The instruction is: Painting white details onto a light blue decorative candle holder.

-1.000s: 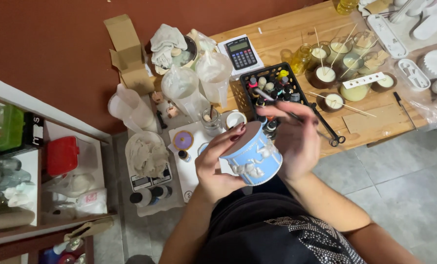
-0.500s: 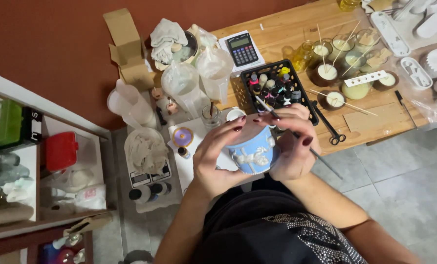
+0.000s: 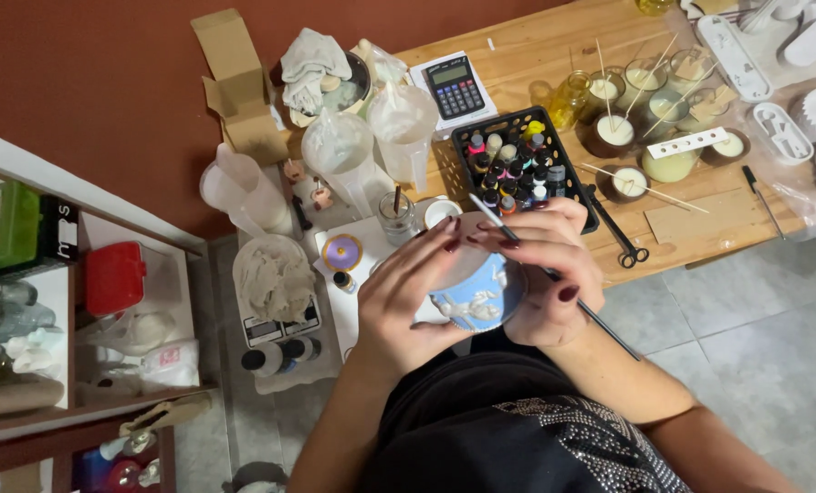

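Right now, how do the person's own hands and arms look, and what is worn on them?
Both forearms are bare, with no sleeves, watch or bracelets visible. The left hand and the right hand have long nails painted dark red. No rings can be made out.

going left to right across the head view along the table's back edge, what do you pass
cardboard box → grey rag in a bowl → calculator → black crate of small paint bottles → candle cups with wooden sticks → white moulds

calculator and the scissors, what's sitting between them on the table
In the head view, a black crate of small paint bottles lies between the calculator and the scissors.
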